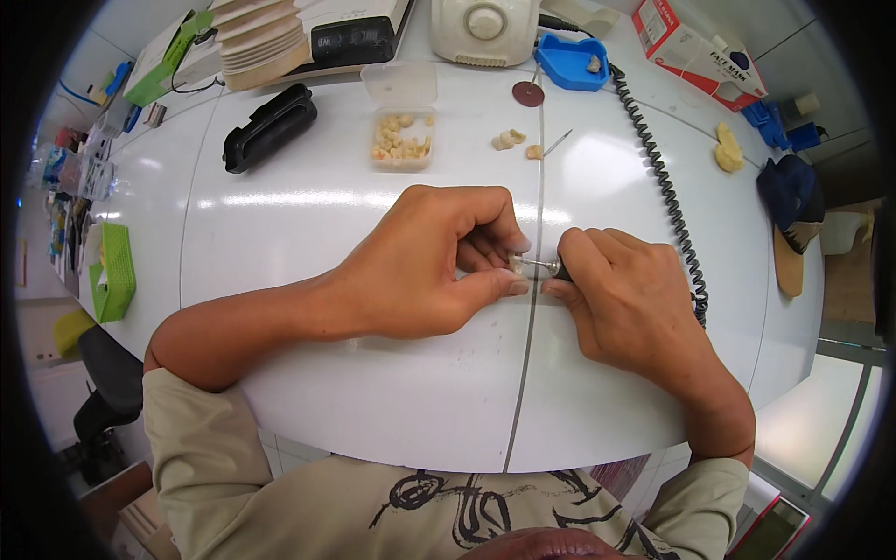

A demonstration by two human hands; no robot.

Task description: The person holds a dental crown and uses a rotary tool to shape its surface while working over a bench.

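Over the middle of the white table (373, 401), my left hand (411, 266) pinches a small pale tooth-like piece (516, 265) between thumb and fingertips; the fingers hide most of it. My right hand (639, 294) is closed round a rotary handpiece (560, 269), whose dark body is mostly covered by the fingers. Its thin metal bur (536, 264) points left and reaches the piece; I cannot tell whether it touches. A black coiled cord (661, 168) runs from the back down to beside my right hand.
Beyond my hands stand an opened clear box (401, 166) of tooth-like pieces, a black case (271, 129), a control unit with a knob (484, 28) and a blue tray (571, 65). Loose pale pieces (509, 140), a pointed tool (558, 142) and a brown disc (528, 93) lie nearby.
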